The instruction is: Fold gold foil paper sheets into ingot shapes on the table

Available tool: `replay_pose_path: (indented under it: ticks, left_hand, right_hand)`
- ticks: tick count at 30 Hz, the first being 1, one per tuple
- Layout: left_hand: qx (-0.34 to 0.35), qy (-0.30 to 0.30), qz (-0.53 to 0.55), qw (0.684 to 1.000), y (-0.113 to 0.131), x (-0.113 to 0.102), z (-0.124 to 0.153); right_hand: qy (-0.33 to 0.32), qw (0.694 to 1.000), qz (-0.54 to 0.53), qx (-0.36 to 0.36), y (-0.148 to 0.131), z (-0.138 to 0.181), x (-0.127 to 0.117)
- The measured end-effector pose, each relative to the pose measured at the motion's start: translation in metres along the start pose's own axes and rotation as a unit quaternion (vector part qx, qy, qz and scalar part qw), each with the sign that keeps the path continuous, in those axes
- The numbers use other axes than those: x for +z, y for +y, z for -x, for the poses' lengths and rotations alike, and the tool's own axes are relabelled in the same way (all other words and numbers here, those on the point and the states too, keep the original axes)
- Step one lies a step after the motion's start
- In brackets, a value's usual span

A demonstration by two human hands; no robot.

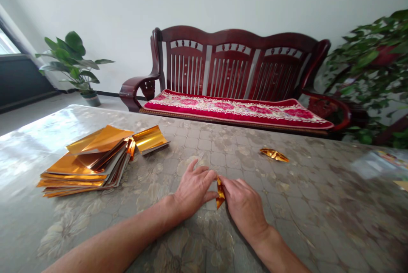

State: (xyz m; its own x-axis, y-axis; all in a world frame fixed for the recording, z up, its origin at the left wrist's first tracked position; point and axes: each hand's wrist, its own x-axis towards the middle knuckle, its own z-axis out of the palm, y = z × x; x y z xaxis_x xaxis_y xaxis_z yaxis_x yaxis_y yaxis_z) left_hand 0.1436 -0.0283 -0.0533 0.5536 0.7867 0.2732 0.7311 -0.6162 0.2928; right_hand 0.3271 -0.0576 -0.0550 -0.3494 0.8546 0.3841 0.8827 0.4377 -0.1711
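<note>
Between my two hands, just above the table, is a small folded piece of gold foil paper (220,196), narrow and pointed at its lower end. My left hand (195,186) pinches it from the left with thumb and forefinger, the other fingers spread out. From the right, my right hand (244,203) grips its edge with curled fingers, which hide part of it. A finished-looking gold foil ingot shape (274,155) lies on the table beyond my right hand. To the left sits a thick stack of gold foil paper sheets (75,167), with a curled foil sheet (151,138) beside it.
The table (140,218) has a patterned, shiny cover. At its right edge lies a clear plastic bag (371,165). Behind stands a dark red wooden bench (234,69) with a red floral cushion (223,106). Potted plants (75,58) flank it.
</note>
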Motion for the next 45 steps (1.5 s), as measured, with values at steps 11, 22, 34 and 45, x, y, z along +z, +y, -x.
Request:
replay_pose_path:
  ticks: [11,22,34,45]
  left_hand:
    - [0.070,-0.006,-0.043,0.997,-0.004,0.003,0.000]
    - [0.042,-0.087,-0.033,0.995,0.005,-0.021,-0.002]
    - [0.013,-0.061,0.012,0.998,0.002,-0.014,-0.005]
    - [0.013,-0.043,-0.081,0.996,0.018,-0.027,-0.005]
  right_hand:
    - [0.013,1.000,0.006,0.014,0.003,0.011,0.003]
    - [0.000,0.992,-0.110,0.062,0.007,0.007,-0.002]
    - [0.007,0.989,-0.121,0.082,0.009,0.007,0.005]
    - [0.001,0.996,-0.067,0.058,-0.004,0.007,-0.002]
